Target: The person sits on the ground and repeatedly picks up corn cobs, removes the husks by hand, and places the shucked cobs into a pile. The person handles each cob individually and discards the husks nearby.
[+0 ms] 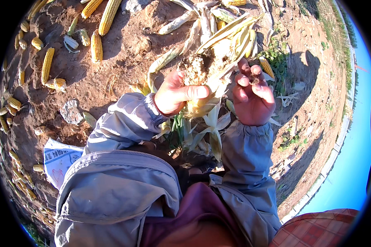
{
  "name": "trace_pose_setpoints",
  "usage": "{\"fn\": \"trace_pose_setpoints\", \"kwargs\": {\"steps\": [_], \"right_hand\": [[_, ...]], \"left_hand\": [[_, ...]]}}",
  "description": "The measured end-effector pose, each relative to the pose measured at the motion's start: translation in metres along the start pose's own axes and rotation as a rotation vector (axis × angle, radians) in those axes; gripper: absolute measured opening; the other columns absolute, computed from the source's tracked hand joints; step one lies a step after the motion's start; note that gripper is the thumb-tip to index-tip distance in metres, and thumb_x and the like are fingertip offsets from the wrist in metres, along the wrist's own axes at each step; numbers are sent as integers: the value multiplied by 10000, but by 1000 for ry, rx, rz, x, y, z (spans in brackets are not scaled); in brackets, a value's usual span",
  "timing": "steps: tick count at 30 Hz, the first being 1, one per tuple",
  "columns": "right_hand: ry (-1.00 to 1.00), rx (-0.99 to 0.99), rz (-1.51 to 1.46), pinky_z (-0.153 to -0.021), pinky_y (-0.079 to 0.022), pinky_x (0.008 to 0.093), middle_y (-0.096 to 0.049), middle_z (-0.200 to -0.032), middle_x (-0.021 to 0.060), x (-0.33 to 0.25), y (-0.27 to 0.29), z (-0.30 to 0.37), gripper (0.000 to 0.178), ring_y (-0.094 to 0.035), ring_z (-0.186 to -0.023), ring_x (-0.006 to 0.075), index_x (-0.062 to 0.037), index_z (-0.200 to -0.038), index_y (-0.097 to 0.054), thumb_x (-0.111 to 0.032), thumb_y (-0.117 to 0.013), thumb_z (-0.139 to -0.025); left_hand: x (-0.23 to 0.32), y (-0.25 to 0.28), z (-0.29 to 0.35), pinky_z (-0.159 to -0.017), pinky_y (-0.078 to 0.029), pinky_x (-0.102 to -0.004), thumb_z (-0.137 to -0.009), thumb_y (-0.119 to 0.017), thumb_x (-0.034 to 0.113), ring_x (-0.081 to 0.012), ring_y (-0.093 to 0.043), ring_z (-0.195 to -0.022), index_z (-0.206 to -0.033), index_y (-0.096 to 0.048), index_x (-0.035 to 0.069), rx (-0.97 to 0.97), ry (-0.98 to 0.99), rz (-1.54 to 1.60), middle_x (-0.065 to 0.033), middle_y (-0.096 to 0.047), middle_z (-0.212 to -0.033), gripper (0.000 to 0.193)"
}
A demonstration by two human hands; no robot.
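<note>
My left hand (179, 94) is closed around an ear of corn in its husk, thumb laid across the front. The ear's upper part (195, 69) looks pale, crumbly and brown-stained, and peeled yellowish husk leaves (235, 43) spread beyond it. Just right of the ear, my right hand (254, 99) is turned palm up with its fingers curled in. A small dark bit shows between its fingertips, too small to name. Below both hands lie loose pale husks (212, 127) and some green leaves.
Bare yellow ears of corn (109, 18) are scattered over the brown soil, with several more piled along the left rim. Husks (179, 22) lie ahead. A printed white sack (59, 160) is beside my left sleeve. Stones (71, 112) and weeds (278, 68) dot the ground.
</note>
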State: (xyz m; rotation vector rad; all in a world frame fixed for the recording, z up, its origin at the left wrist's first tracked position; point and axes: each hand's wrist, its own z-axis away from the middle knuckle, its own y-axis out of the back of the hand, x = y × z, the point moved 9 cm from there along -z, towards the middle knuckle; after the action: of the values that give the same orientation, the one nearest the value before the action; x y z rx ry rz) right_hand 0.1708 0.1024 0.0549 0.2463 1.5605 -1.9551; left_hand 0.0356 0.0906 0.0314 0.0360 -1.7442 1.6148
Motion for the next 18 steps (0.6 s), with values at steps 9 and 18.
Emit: {"fn": "trace_pose_setpoints", "kwargs": {"steps": [9, 18], "right_hand": [[86, 748, 146, -773, -477, 330, -588, -922, 50, -39, 262, 44, 226, -547, -935, 189, -40, -942, -576, -184, -451, -821], [55, -611, 536, -928, -376, 359, -333, -1321, 180, 78, -242, -131, 604, -421, -1163, 260, 16, -1336, -201, -270, -487, -888]], "left_hand": [[-22, 78, 5, -810, -446, -284, -719, -703, 73, -155, -577, -876, -1135, -479, -20, 399, 39, -8, -79, -608, -986, 481], [-49, 122, 9, -800, -438, -275, -700, -728, 119, -148, -572, -839, -1103, -513, -16, 474, 42, -57, -67, -620, -926, 476]]}}
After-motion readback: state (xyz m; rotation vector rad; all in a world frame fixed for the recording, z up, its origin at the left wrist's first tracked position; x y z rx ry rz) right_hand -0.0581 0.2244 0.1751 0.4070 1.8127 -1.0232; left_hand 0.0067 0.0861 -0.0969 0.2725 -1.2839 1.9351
